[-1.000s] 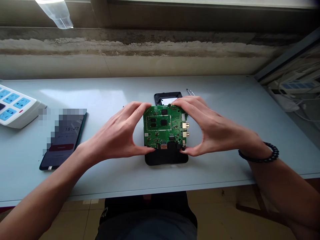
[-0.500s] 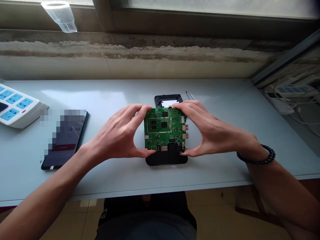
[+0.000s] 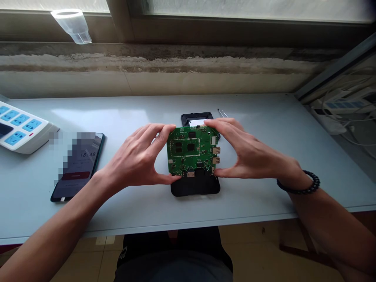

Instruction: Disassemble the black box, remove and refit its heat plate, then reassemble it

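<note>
A green circuit board (image 3: 188,149), with chips on its face and metal ports along its right and near edges, is held up between both hands. My left hand (image 3: 143,154) grips its left corners between thumb and fingers. On the other side my right hand (image 3: 243,147) pinches the right corners the same way. Below the board lies a flat black casing part (image 3: 195,188), partly covered by it. Another black casing piece (image 3: 184,118) with a white patch inside sits behind the board, partly hidden.
Thin metal tools, perhaps screwdrivers (image 3: 222,113), lie behind my right hand. A phone (image 3: 78,168) rests at left, beside a white power strip (image 3: 26,129) with blue sockets. A translucent plastic piece (image 3: 73,25) is by the window. Cables (image 3: 346,105) hang at far right.
The board has shifted slightly left, still gripped by both hands. My right thumb has moved a little up along its edge. The whole view has shifted slightly.
</note>
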The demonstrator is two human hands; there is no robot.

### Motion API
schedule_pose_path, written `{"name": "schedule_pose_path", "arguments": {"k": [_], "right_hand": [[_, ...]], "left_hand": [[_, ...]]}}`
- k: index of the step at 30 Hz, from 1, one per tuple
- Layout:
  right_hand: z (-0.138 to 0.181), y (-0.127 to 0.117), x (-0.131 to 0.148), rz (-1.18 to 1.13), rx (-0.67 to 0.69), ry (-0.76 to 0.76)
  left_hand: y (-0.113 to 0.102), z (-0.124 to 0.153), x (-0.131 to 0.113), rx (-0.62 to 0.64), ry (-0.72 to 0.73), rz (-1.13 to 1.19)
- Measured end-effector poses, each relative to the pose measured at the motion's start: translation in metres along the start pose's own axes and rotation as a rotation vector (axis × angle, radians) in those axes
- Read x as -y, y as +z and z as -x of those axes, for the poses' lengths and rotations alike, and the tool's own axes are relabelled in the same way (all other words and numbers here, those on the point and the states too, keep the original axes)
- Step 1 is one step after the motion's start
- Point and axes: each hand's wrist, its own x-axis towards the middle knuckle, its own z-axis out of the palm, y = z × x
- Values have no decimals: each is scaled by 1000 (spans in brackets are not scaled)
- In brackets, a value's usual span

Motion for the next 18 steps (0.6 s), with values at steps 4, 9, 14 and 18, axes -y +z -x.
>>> {"name": "schedule_pose_path", "arguments": {"k": [4, 9, 14, 18], "right_hand": [[2, 1, -2, 26, -16, 16], [2, 1, -5, 37, -57, 7], [0, 1, -5, 55, -100, -9], [-2, 2, -7, 73, -137, -49]], "left_hand": [[-1, 0, 1, -7, -6, -19], [-1, 0, 2, -19, -17, -38], [1, 0, 3, -33, -6, -47], [1, 0, 2, -11, -13, -46]]}}
